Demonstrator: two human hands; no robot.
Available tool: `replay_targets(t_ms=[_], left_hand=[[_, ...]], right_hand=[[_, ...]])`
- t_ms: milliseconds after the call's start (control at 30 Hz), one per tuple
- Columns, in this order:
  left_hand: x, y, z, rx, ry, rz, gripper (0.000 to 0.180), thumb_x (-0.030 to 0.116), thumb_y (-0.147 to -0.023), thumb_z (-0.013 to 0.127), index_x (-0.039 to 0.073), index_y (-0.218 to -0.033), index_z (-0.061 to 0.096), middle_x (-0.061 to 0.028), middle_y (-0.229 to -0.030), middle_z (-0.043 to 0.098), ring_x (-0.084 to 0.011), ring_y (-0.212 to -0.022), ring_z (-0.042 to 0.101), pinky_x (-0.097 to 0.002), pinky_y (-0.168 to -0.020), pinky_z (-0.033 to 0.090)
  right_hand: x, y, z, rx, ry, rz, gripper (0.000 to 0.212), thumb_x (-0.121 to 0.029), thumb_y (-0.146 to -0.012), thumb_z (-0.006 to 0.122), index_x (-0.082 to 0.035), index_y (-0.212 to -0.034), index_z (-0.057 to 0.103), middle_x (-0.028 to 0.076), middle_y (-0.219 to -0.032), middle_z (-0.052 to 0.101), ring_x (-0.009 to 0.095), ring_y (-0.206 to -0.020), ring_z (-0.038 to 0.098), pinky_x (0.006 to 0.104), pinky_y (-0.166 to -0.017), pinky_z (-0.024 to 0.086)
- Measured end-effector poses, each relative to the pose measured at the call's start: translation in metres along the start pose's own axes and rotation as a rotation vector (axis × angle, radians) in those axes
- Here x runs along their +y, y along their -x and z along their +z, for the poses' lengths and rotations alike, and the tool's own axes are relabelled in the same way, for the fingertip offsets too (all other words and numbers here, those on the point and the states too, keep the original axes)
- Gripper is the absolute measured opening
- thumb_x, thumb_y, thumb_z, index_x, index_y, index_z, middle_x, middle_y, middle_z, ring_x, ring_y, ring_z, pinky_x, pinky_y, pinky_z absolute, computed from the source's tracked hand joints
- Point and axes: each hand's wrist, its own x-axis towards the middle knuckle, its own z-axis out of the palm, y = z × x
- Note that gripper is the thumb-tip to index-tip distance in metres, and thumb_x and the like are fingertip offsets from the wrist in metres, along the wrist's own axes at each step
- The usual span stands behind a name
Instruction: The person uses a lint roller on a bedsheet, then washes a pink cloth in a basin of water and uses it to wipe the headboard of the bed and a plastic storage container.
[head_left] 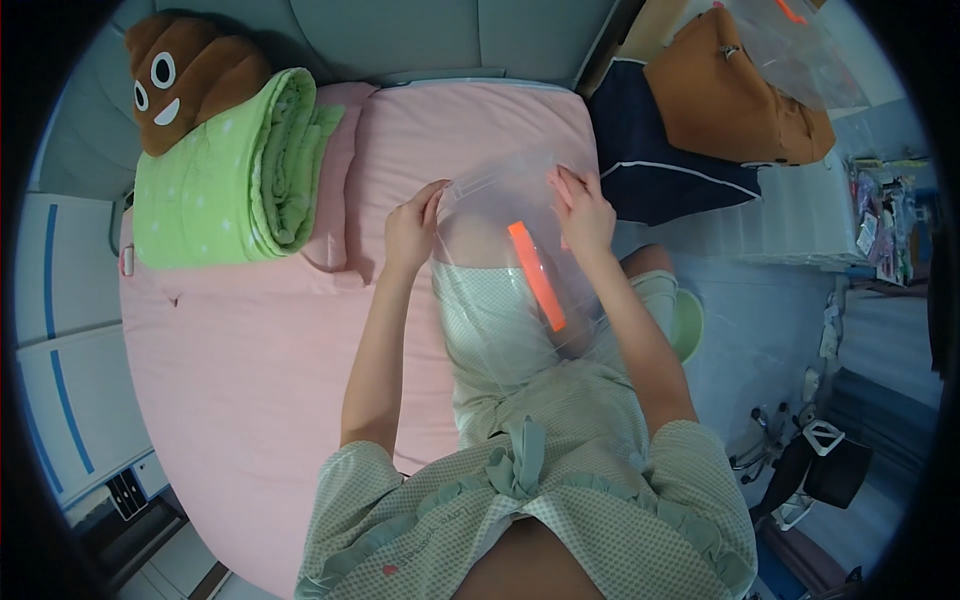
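A clear plastic bag (490,215) hangs stretched between my hands, above my lap. Through or on its lower part shows a bright orange strip (537,277), lying at a slant. My left hand (411,226) is closed, pinching the bag's left upper edge between thumb and fingers. On the opposite side my right hand (585,213) grips the right upper edge, its fingers bent. Whether a small pinkish thing also lies in the right fingers is hard to make out. Under the bag, my legs in pale green checked shorts (490,320) show through the film.
I sit on a bed with a pink sheet (270,400). A folded green quilt (225,185) and a brown plush cushion (190,75) are at the far left. At the far right are a brown bag (725,95) and a navy bag (655,150). A green bin (687,325) stands beside the bed.
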Motion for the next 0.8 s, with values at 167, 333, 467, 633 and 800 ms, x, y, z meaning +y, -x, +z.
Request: replay_targets(t_ms=[167, 333, 467, 633, 800], left_hand=[[-0.002, -0.001, 0.002, -0.006, -0.071, 0.028, 0.022, 0.022, -0.093, 0.051, 0.017, -0.106, 0.067, -0.0149, -0.059, 0.057, -0.0293, -0.054, 0.058, -0.038, -0.054, 0.044], [-0.006, 0.0, 0.005, 0.005, -0.038, 0.033, 0.021, 0.022, -0.093, 0.05, 0.017, -0.105, 0.067, -0.0153, -0.061, 0.058, -0.0305, -0.055, 0.059, -0.0386, -0.054, 0.044], [-0.007, 0.002, 0.0, -0.047, 0.026, -0.068, 0.021, 0.022, -0.093, 0.05, 0.016, -0.105, 0.067, -0.0157, -0.064, 0.06, -0.0306, -0.056, 0.059, -0.0387, -0.055, 0.044], [-0.007, 0.003, 0.007, 0.023, -0.006, -0.037, 0.022, 0.024, -0.093, 0.05, 0.016, -0.104, 0.067, -0.0155, -0.066, 0.061, -0.0306, -0.058, 0.06, -0.0387, -0.055, 0.045], [-0.009, 0.003, 0.007, 0.054, -0.034, 0.016, 0.022, 0.025, -0.093, 0.05, 0.017, -0.104, 0.067, -0.016, -0.068, 0.062, -0.0328, -0.062, 0.061, -0.0406, -0.057, 0.046]], right_hand=[[-0.039, 0.006, 0.034, -0.039, -0.144, -0.232, 0.037, -0.014, -0.076, 0.065, -0.021, -0.112, 0.063, 0.001, -0.11, 0.054, 0.027, -0.074, 0.065, 0.038, -0.064, 0.054], [-0.083, 0.028, 0.047, -0.214, -0.14, -0.452, 0.026, -0.026, -0.081, 0.061, -0.03, -0.106, 0.065, -0.002, -0.104, 0.056, 0.021, -0.072, 0.066, 0.0381, -0.062, 0.054], [-0.079, 0.025, 0.03, -0.263, 0.017, -0.597, 0.03, -0.02, -0.078, 0.064, -0.026, -0.108, 0.067, -0.003, -0.102, 0.056, 0.02, -0.073, 0.065, 0.0367, -0.064, 0.055], [-0.048, 0.011, 0.021, -0.151, -0.141, -0.149, 0.038, -0.017, -0.077, 0.064, -0.031, -0.112, 0.065, -0.003, -0.095, 0.055, 0.021, -0.077, 0.065, 0.0336, -0.062, 0.054], [-0.071, 0.044, 0.021, -0.183, -0.009, -0.401, 0.036, -0.018, -0.075, 0.067, -0.031, -0.109, 0.067, -0.002, -0.091, 0.054, 0.019, -0.066, 0.062, 0.0337, -0.058, 0.053]])
